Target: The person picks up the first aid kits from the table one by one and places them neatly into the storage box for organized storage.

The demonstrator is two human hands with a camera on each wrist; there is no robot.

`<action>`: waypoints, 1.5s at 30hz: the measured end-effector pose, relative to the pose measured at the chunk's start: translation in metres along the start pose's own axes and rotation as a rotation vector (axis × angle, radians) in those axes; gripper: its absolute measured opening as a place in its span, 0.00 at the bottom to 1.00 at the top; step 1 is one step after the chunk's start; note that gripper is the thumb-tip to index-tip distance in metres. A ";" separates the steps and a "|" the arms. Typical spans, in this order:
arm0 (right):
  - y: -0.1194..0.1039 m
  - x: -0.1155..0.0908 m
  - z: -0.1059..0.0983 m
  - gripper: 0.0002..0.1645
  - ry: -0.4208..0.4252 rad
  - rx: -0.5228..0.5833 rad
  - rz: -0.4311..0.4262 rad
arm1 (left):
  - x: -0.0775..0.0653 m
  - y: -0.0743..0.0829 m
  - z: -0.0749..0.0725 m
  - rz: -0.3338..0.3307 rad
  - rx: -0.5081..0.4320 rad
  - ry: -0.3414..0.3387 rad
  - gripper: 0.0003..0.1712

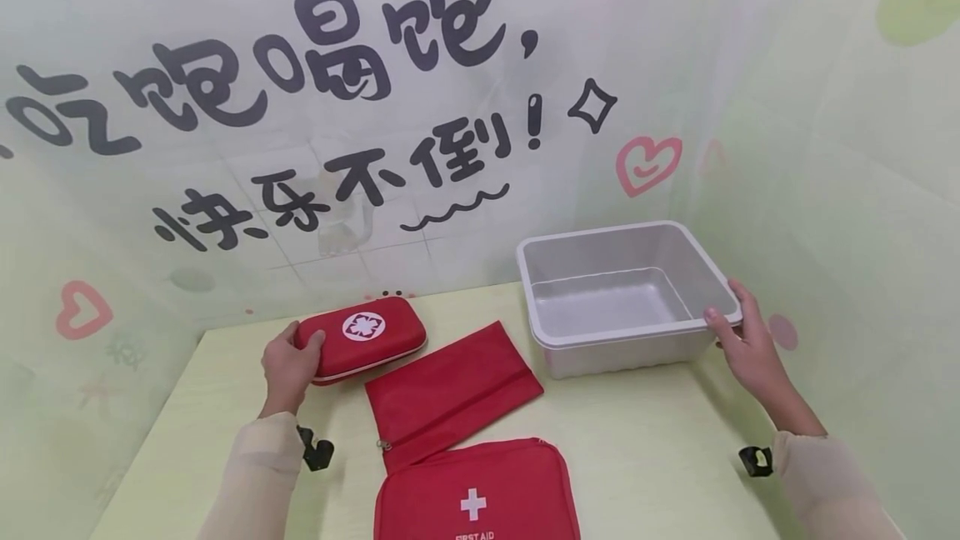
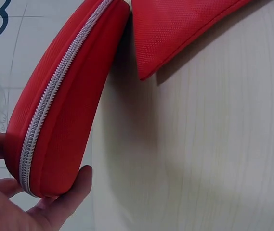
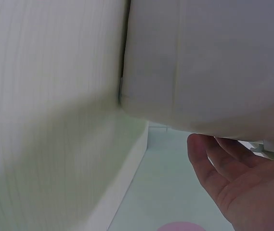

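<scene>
My left hand (image 1: 288, 365) grips the left end of a red hard-shell first aid case (image 1: 393, 338) with a white round emblem, at the back left of the table. In the left wrist view its silver zipper (image 2: 55, 86) runs along the side, and fingers (image 2: 76, 195) wrap round the near end. At the back right my right hand (image 1: 753, 361) holds the right rim of a whitish plastic bin (image 1: 622, 352), thumb on top and fingers below. The bin's interior shows nothing in it. Its outer wall (image 3: 204, 67) fills much of the right wrist view.
A flat red zippered pouch (image 1: 453, 390) lies between case and bin. Its lower edge meets a red bag (image 1: 420, 494) with a white cross and "FIRST AID", cut off by the frame. Printed wall sheets (image 1: 450, 257) enclose the pale wooden table (image 1: 637, 457) behind and at both sides.
</scene>
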State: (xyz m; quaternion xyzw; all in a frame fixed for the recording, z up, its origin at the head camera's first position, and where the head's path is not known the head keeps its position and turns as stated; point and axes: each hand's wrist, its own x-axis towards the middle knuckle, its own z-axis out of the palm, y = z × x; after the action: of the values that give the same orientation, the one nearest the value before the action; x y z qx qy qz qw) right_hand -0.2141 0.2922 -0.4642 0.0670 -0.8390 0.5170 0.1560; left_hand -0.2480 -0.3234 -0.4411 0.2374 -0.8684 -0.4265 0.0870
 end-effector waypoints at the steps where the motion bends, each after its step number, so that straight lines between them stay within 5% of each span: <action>1: -0.001 0.000 0.000 0.38 0.001 -0.002 0.001 | -0.001 0.001 0.000 0.000 -0.001 -0.001 0.38; 24: -0.001 0.000 0.002 0.38 0.005 0.008 -0.004 | -0.006 0.015 0.006 -0.001 -0.050 0.026 0.35; 45: 0.002 0.001 0.001 0.38 0.011 0.001 0.012 | -0.019 0.064 0.012 0.028 -0.234 0.004 0.34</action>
State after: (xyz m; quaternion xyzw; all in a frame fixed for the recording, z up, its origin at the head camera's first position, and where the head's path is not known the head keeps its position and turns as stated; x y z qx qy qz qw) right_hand -0.2157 0.2922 -0.4664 0.0592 -0.8382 0.5187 0.1575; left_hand -0.2571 -0.2718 -0.3973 0.2145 -0.8157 -0.5232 0.1217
